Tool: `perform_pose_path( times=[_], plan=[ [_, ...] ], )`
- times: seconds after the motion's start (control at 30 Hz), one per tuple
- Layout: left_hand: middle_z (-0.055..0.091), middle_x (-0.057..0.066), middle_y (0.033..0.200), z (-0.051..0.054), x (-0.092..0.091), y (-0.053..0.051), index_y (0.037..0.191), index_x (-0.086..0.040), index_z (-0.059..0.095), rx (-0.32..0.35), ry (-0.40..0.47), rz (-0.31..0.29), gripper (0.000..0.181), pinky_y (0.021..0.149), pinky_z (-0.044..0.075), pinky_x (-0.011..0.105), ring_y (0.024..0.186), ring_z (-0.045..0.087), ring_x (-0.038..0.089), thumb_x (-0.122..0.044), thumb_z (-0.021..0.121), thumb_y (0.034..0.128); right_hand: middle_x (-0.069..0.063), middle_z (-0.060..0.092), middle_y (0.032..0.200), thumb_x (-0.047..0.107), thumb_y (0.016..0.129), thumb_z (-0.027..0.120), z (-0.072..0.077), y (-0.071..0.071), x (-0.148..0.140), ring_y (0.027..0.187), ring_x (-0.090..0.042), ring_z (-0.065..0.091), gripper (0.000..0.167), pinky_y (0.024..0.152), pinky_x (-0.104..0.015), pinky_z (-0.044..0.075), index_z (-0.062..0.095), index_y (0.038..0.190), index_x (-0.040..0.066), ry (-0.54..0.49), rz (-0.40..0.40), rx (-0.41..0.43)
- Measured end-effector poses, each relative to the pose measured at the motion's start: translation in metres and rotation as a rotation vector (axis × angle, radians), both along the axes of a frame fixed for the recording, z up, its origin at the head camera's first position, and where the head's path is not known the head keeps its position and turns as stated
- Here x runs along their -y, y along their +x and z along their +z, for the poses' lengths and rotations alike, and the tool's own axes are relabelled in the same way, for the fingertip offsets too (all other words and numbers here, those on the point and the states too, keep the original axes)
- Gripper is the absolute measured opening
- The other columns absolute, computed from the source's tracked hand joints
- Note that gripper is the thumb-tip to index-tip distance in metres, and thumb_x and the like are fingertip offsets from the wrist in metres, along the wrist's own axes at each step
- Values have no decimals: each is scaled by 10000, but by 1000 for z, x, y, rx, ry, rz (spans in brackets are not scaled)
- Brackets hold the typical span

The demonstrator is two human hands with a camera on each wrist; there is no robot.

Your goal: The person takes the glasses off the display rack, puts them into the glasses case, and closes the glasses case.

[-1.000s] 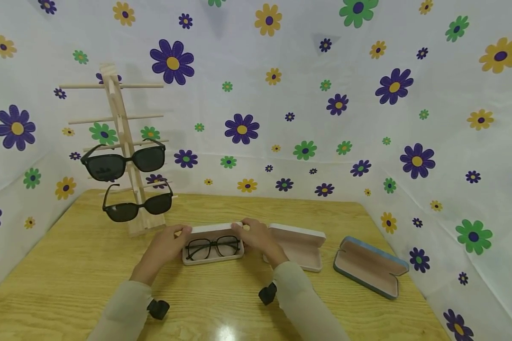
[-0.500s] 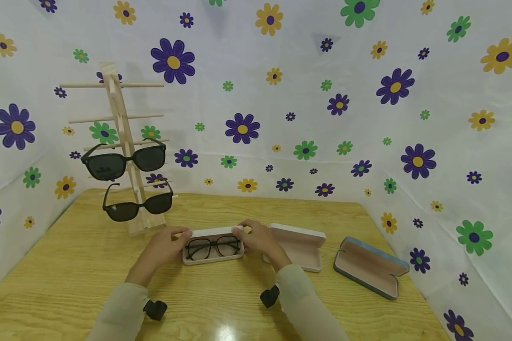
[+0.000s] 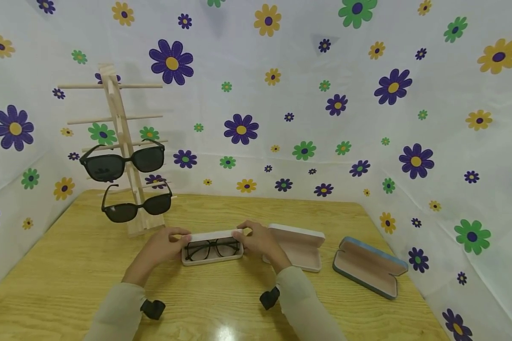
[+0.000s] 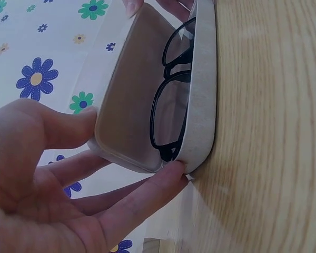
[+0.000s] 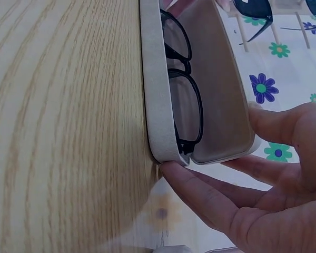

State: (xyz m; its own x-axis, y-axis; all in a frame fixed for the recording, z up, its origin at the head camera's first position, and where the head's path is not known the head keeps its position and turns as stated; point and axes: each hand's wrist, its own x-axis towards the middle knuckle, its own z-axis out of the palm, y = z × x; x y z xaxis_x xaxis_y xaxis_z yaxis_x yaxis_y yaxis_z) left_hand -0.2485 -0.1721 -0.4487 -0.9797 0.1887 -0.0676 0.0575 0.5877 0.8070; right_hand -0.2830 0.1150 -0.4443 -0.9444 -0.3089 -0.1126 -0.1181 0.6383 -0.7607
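Observation:
A pale glasses case (image 3: 213, 261) sits on the table with its lid (image 3: 211, 235) partly raised. Inside it lies a pair of black-framed glasses (image 3: 214, 243) with clear lenses. My left hand (image 3: 162, 249) holds the case's left end; in the left wrist view its thumb presses the lid's edge, and a fingertip touches the lower half's corner. At the other end, my right hand (image 3: 261, 241) grips likewise, thumb on the lid (image 5: 221, 89) and fingers at the bottom corner. Folded temples are partly hidden by the case wall.
To the right stand an open white case (image 3: 300, 253) and an open blue-grey case (image 3: 367, 272). A wooden display rack (image 3: 121, 123) at back left carries two pairs of sunglasses (image 3: 125, 163). Flowered cloth (image 3: 281, 142) surrounds the table (image 3: 222, 303).
The lid of the held case has tilted down and forward over the glasses, both hands moving with it. The other cases and the rack stay put.

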Motion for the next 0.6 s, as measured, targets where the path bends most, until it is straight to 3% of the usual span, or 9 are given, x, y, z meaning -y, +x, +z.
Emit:
perform_pose_path(
  times=[0.17,0.6],
  plan=[
    [673,320,1255,-2,1,1,1338,20,651,8,38,-3,413,740,630,403,815,767,247,-261,641,1035,-179,682,1293,409,1019,648,-1,4,-1,905,-205,739,488,852,-446,594,611,1398,103,-36,-10,20],
    [627,322,1320,-1,2,1,1287,52,675,-15,53,-33,379,742,634,403,884,759,279,-205,683,1008,-210,725,1222,369,1010,673,-6,10,-1,990,-281,740,466,868,-473,595,635,1391,105,-41,-39,-26]
  ],
)
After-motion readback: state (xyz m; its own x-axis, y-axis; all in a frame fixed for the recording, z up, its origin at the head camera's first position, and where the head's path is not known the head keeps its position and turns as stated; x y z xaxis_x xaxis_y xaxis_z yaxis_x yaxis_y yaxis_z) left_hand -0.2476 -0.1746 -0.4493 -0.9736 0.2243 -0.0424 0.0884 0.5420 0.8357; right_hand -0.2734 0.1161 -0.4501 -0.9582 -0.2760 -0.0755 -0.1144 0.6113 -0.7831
